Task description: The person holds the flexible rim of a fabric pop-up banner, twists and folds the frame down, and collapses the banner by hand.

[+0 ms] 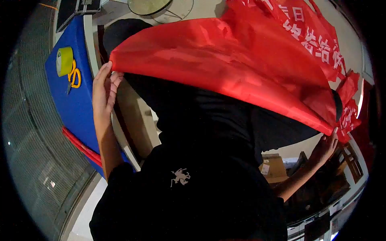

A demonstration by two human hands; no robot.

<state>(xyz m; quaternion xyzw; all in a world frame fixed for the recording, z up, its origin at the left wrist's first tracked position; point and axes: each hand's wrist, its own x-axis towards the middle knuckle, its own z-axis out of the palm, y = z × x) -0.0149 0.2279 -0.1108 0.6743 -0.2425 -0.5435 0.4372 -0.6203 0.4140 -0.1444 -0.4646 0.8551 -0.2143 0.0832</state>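
A large red cloth banner lies across my lap, its near edge stretched between my two hands. White Chinese characters show on the part at the upper right, where the fabric is bunched and hangs down. My left hand pinches the banner's left corner between thumb and fingers. At the right end, my right hand grips the edge low down, beside crumpled folds. Black trousers show beneath the fabric.
On a blue-topped table at the left lie a yellow-green tape roll, orange-handled scissors and red strips. A cardboard box sits at lower right. A round stool-like seat stands at the top.
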